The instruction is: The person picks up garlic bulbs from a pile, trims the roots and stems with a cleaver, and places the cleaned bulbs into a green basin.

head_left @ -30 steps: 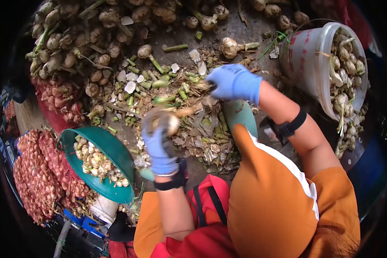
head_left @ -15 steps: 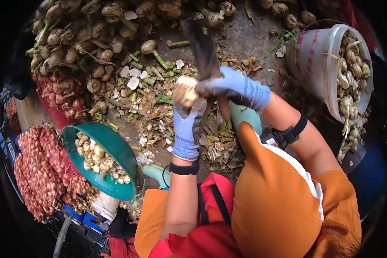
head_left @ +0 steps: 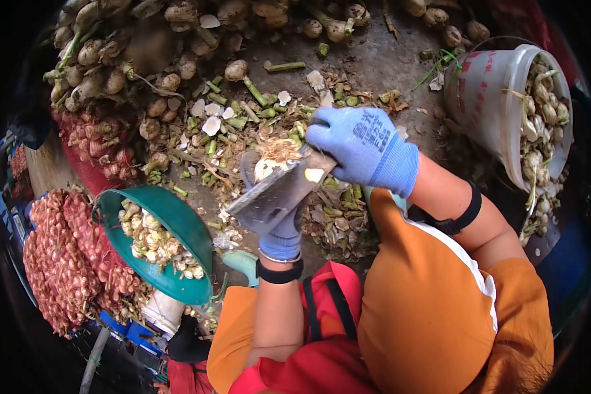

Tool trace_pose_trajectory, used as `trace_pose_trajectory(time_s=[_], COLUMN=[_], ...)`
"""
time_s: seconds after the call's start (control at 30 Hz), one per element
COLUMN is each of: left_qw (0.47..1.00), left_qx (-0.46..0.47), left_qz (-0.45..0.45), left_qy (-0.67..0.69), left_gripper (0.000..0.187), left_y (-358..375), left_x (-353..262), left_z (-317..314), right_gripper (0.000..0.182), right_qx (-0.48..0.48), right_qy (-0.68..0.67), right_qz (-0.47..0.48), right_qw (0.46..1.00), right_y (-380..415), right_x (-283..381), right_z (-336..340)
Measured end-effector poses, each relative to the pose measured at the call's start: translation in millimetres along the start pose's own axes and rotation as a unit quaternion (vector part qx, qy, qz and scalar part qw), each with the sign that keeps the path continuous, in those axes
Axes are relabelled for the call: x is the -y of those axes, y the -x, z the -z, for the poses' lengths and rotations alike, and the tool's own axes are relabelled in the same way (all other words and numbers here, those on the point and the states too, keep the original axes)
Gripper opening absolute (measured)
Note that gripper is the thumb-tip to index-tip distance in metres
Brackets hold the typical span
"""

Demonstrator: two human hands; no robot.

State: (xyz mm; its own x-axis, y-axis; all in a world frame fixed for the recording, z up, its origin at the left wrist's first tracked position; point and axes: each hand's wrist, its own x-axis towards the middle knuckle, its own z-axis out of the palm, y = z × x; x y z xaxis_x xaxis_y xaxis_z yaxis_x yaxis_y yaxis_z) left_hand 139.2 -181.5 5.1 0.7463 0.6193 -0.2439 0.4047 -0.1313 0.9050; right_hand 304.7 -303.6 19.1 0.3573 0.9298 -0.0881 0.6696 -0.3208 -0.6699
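My right hand [head_left: 358,141], in a blue glove with dark print on its back, is closed around the grip end of a wide-bladed cleaver [head_left: 266,199]. The grey blade slants down and to the left, in front of my left hand [head_left: 281,241]. That hand wears a matching glove and holds a garlic bulb [head_left: 276,156] whose frayed brown root side faces up. The blade hides most of the left fingers and the lower part of the bulb. A small pale slice lies against the blade near the right hand.
Stem-on bulbs [head_left: 115,82] are heaped at upper left. Cut stems and peelings [head_left: 226,125] litter the ground. A green basin [head_left: 200,249] with trimmed bulbs and red mesh sacks [head_left: 59,262] stand at left. On the right, a tilted white bucket [head_left: 479,95] holds more bulbs.
The cleaver has swung from pointing up, above the bulb, to slanting down-left across the left hand. My right hand has turned, its back now facing up. The bulb has tipped root side up.
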Motion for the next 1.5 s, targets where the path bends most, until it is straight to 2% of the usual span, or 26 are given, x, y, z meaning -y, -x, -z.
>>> trace_pose_trajectory(time_s=[0.1, 0.13, 0.23, 0.27, 0.3, 0.33, 0.37, 0.43, 0.53, 0.6, 0.63, 0.67, 0.7, 0.73, 0.77, 0.83, 0.9, 0.97, 1.03, 1.1, 1.17, 1.23, 1.27, 1.33, 1.37, 1.5], left_qw=[0.994, 0.993, 0.994, 0.984, 0.906, 0.946, 0.961, 0.976, 0.982, 0.997, 0.951, 0.946, 0.914, 0.856, 0.783, 0.889, 0.888, 0.918, 0.875, 0.834, 0.575, 0.647, 0.643, 0.674, 0.675, 0.698], left_qx=[0.011, 0.064, 0.047, 0.022, -0.003, 0.062, 0.090, 0.101, 0.080, 0.069, 0.193, 0.209, 0.204, 0.088, 0.119, 0.080, 0.063, 0.015, 0.003, -0.065, 0.078, -0.078, -0.102, -0.069, -0.058, -0.039], left_qz=[0.111, -0.015, -0.077, 0.026, 0.128, 0.083, 0.060, 0.027, -0.008, 0.003, 0.167, 0.132, 0.149, 0.204, 0.179, 0.174, 0.145, 0.075, 0.037, 0.071, -0.076, -0.141, -0.129, -0.126, -0.110, -0.091], left_qy=[0.017, -0.094, -0.066, 0.175, 0.404, 0.308, 0.255, 0.193, 0.171, 0.013, 0.175, 0.211, 0.318, 0.468, 0.584, 0.416, 0.431, 0.389, 0.483, 0.543, 0.811, 0.745, 0.748, 0.725, 0.728, 0.709], left_gripper=[0.075, 0.074, 0.060, 0.054, 0.049, 0.053, 0.056, 0.062, 0.077, 0.079, 0.074, 0.064, 0.062, 0.059, 0.057, 0.050, 0.049, 0.048, 0.042, 0.046, 0.056, 0.066, 0.071, 0.069, 0.067, 0.052], left_y=[10, 10, 16, 8, 4, 6, 8, 11, 2, 11, 7, 14, 15, 25, 24, 33, 31, 34, 40, 56, 64, 91, 101, 113, 122, 148], left_x=[46, 49, 51, 7, -20, -23, -24, -27, -35, 7, -18, -6, -11, -18, 3, 29, 15, -16, -28, -32, 9, 0, -25, -43, -59, -97], left_z=[19, 26, 19, 12, 8, 11, 16, 18, 3, -2, -1, 0, 4, -1, 1, -3, 6, 28, 68, 126, 189, 214, 210, 201, 193, 183], right_gripper=[0.035, 0.032, 0.025, 0.023, 0.021, 0.018, 0.022, 0.030, 0.039, 0.040, 0.034, 0.028, 0.022, 0.021, 0.023, 0.021, 0.022, 0.020, 0.020, 0.022, 0.024, 0.026, 0.026, 0.027, 0.027, 0.026], right_qx=[-0.036, -0.005, 0.033, 0.033, 0.034, 0.070, 0.055, -0.013, 0.017, 0.026, 0.101, 0.010, 0.044, -0.015, -0.062, -0.022, -0.014, 0.064, -0.016, 0.002, -0.024, -0.056, -0.055, -0.042, -0.075, -0.125], right_qy=[0.003, 0.010, 0.015, 0.011, 0.008, -0.011, 0.016, -0.147, -0.242, -0.603, -0.517, -0.514, -0.498, -0.394, -0.254, -0.090, -0.016, -0.008, -0.075, -0.326, -0.241, -0.148, -0.152, -0.188, -0.143, -0.074], right_qz=[0.000, -0.010, -0.031, -0.051, -0.073, -0.214, -0.276, -0.287, -0.244, -0.243, -0.310, -0.228, -0.249, -0.123, 0.007, 0.029, -0.010, -0.173, -0.187, -0.305, -0.276, -0.228, -0.210, -0.211, -0.154, -0.098], right_qw=[0.999, 1.000, 0.999, 0.998, 0.997, 0.974, 0.959, 0.946, 0.939, 0.759, 0.791, 0.827, 0.830, 0.911, 0.965, 0.995, 1.000, 0.983, 0.979, 0.895, 0.930, 0.961, 0.964, 0.958, 0.975, 0.985], right_y=[-2, -3, -4, -6, -8, -12, -8, 2, 0, 7, 1, 5, 5, 10, 8, 15, 17, 33, 58, 78, 89, 93, 95, 100, 104, 136], right_x=[-4, -8, -13, -17, -25, -58, -89, -88, -44, -38, -25, -27, -6, -5, 7, 24, 2, -51, -64, -50, -50, -34, -25, 6, 20, 64], right_z=[-4, -4, -12, -16, -22, -37, -35, -21, -25, -51, -17, -31, -9, -16, -4, 23, 13, -4, -4, 12, 11, 20, 23, 45, 57, 120])
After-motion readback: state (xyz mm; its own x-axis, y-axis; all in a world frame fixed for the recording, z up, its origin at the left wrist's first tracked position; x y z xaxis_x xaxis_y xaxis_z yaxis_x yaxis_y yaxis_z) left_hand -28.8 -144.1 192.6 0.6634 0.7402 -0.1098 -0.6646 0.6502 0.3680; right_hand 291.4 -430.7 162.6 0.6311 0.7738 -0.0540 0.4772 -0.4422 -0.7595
